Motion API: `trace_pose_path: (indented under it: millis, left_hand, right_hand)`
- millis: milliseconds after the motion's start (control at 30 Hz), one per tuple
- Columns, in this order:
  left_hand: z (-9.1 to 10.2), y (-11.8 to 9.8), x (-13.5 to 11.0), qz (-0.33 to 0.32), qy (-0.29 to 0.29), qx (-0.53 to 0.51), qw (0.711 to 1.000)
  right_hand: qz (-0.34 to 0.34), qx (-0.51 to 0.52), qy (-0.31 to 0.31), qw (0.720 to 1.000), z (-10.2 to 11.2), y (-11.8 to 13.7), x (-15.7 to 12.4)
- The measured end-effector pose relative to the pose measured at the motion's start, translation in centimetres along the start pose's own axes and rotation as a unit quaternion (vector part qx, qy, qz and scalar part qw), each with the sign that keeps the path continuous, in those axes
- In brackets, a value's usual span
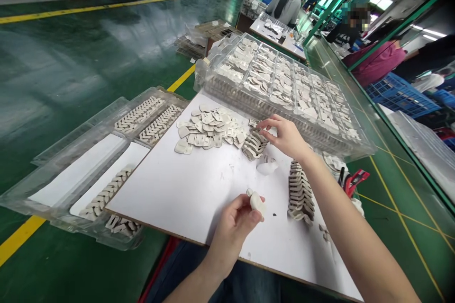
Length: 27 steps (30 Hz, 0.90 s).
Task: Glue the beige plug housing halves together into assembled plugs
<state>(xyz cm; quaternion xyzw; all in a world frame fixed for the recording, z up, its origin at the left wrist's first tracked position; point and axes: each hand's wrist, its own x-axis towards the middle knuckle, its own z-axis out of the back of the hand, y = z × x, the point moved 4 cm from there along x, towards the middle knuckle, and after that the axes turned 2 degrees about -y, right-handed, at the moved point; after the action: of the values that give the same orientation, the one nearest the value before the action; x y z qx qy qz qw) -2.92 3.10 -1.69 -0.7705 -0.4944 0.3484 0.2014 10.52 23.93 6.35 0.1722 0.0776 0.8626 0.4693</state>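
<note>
My left hand (237,220) is closed on a small off-white plastic part (256,202), held between thumb and fingers above the white board (170,194). Farther out, my right hand (282,135) reaches to the top end of a row of stacked parts (254,146); its thumb and fingertips are bent close together there, and whether they grip a piece is too small to tell. Left of that row spreads a loose pile of similar off-white parts (209,128). Beneath my right forearm stands a second neat row of stacked parts (300,191).
Clear trays (284,99) full of parts stand behind the board. On the left, another clear tray (106,165) holds rows of parts and white sheets. A red-handled tool (356,180) lies at right. Several people sit along the green-framed line, one in grey (288,7).
</note>
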Motion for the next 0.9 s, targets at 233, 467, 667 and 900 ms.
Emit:
trace_pose_path:
  millis: [233, 467, 667, 900]
  left_hand:
    - [-0.1, 0.0, 0.0, 0.004, 0.006, 0.004, 1.000]
    - [-0.1, 0.0, 0.1, 0.012, 0.014, 0.005, 1.000]
    - [-0.2, -0.2, -0.1, 0.023, -0.005, -0.011, 1.000]
    - [0.0, -0.4, -0.1, 0.018, -0.028, 0.004, 0.999]
  right_hand:
    - [-0.029, -0.033, -0.010, 0.999, -2.3, -2.4, 1.4]
    - [-0.050, -0.015, -0.068, 0.996, -0.9, -2.5, 1.2]
    - [-0.094, 0.071, -0.159, 0.980, 3.8, -1.1, -0.7]
    - [-0.185, 0.323, -0.265, 0.889, 6.8, 4.5, -10.7]
